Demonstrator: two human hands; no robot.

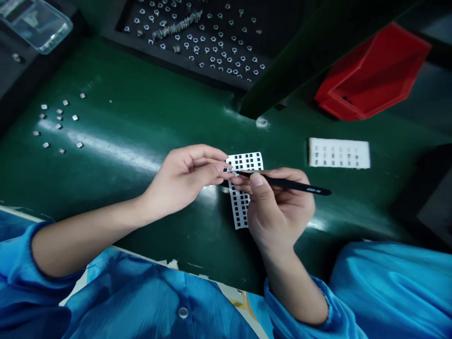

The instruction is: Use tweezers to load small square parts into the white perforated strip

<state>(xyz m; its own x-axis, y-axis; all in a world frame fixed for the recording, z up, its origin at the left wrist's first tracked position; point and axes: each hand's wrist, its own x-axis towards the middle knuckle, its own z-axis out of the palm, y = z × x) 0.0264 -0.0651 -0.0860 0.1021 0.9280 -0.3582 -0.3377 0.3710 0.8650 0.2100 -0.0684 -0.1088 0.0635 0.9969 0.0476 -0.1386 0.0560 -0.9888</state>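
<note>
Blue cloth of the person's shirt fills the bottom edge nearest the camera, with a pale button at its middle and sleeves pushed up toward the elbows. At the far left, a clear box sits on a dark tray, partly cut off by the picture's edge. Just right of that tray, small metal pieces lie scattered and apart on the green table. Farther right, at the top, stands a black tray full of tiny bright frames, mostly spread singly, with one long row packed close together. Below it, near the middle, the left hand comes in from the left, thumb and fingers pinched narrow on a tiny part with a dark square face. Behind the fingertips is a white sheet with rows of black squares; whether either hand touches it, I cannot tell. From the right, the right hand closes around black tweezers, thumb on top, their tips pointing left at the part; whether the tips grip it is too small to tell. Above the right hand, a dark post slants up and right. Beyond it are a red bin and, nearer, a white block marked with small spots in rows.
</note>
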